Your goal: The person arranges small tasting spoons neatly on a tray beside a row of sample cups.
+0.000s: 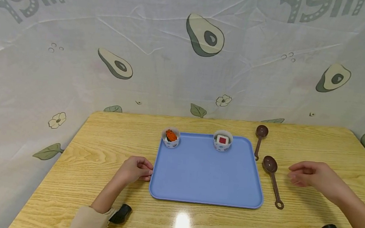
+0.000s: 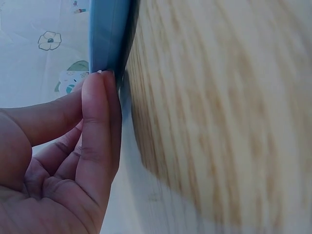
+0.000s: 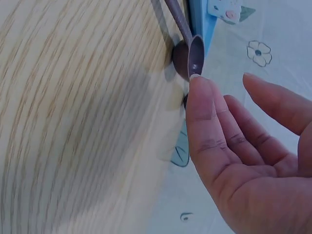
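Tray point(image 1: 207, 175): on table point(image 1: 224, 226), already bearing two cups point(image 1: 221, 147)
Left hand point(image 1: 135, 169): I pinch its left rim
Right hand point(image 1: 316, 179): empty, fingers parted
Two spoons point(image 1: 270, 164): not on tray, at its right

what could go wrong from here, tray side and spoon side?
The left hand holds the rim of the blue rectangular tray; lifting there might slide or tip the white patterned cup of orange-topped sushi at its far-left corner.

The right hand hovers empty beside the nearer dark-brown, long-handled spoon; a hasty reach might knock it against the tray.
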Action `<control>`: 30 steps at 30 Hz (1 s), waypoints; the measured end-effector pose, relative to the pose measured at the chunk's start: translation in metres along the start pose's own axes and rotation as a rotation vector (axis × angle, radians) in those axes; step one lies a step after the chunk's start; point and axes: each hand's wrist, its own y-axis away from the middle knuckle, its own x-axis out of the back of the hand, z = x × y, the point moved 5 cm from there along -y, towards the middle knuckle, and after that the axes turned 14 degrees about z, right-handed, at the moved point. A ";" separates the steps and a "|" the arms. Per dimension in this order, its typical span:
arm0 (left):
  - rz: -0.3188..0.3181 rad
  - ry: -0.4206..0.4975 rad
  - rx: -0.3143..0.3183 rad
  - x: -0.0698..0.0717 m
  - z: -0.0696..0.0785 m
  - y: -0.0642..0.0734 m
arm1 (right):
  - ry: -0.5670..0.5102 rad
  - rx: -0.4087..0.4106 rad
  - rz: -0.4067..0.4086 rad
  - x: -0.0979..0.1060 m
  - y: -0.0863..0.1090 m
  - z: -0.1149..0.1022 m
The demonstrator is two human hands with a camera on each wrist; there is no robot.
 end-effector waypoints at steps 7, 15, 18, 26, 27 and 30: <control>0.000 0.018 0.019 0.000 0.001 0.001 | -0.122 -0.065 0.005 -0.008 -0.006 0.003; -0.008 0.036 0.043 -0.001 0.001 0.000 | -0.201 -0.097 -0.010 -0.015 -0.011 0.006; -0.014 0.042 0.038 -0.001 0.001 0.000 | -0.240 -0.103 -0.034 -0.017 -0.014 0.010; -0.016 0.046 0.041 -0.001 0.000 -0.001 | -0.280 -0.133 -0.056 -0.027 -0.016 0.009; -0.017 0.046 0.039 -0.001 0.000 -0.001 | -0.271 -0.137 -0.050 -0.029 -0.016 0.008; -0.019 0.042 0.037 -0.001 0.000 -0.001 | -0.250 -0.150 -0.033 -0.032 -0.015 0.007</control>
